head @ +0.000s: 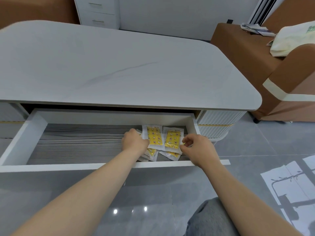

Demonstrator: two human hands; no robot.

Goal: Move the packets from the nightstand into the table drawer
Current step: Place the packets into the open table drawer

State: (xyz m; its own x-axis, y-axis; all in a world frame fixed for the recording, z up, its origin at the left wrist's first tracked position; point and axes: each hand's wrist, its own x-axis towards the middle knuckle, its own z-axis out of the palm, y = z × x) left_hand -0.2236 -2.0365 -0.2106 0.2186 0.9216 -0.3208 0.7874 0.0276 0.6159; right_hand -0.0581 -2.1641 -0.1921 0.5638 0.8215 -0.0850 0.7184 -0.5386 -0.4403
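Observation:
The table's white drawer (pixel 36 132) is pulled out, showing a grey wood-grain floor. Several white packets with yellow patterned fronts lie in a loose heap at its right end. Two lie on top: a left packet (pixel 154 136) and a right packet (pixel 173 139). More packets (pixel 170 155) stick out beneath them toward the drawer front. My left hand (pixel 134 141) reaches into the drawer with fingers curled over the left packet's left edge; its fingertips are hidden. My right hand (pixel 198 148) pinches the right packet's lower right edge between thumb and forefinger.
The grey marble-look tabletop (pixel 119 65) overhangs the back of the drawer. A brown sofa (pixel 247 48) with a cream cloth and papers stands to the right. White drawers (pixel 98 12) stand behind the table. Grey floor tiles and my knee (pixel 211 218) are below.

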